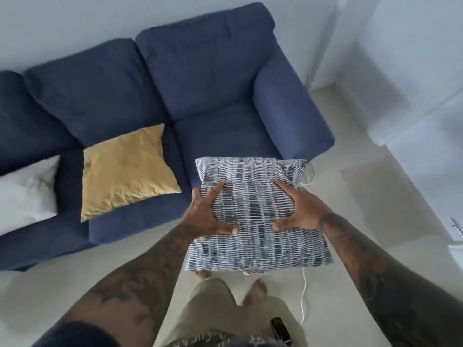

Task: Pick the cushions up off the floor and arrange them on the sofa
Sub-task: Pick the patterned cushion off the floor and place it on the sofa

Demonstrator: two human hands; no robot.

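Head view: our left hand [208, 211] and right hand [298, 209] squeeze the patterned cushion [253, 196] at both sides, above the sofa [225, 126] near edge; it seems soft, light.

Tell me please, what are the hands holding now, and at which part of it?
Both hands hold the blue-and-white patterned cushion above the floor: the left hand grips its left side, the right hand its right side, thumbs pressed into the top face.
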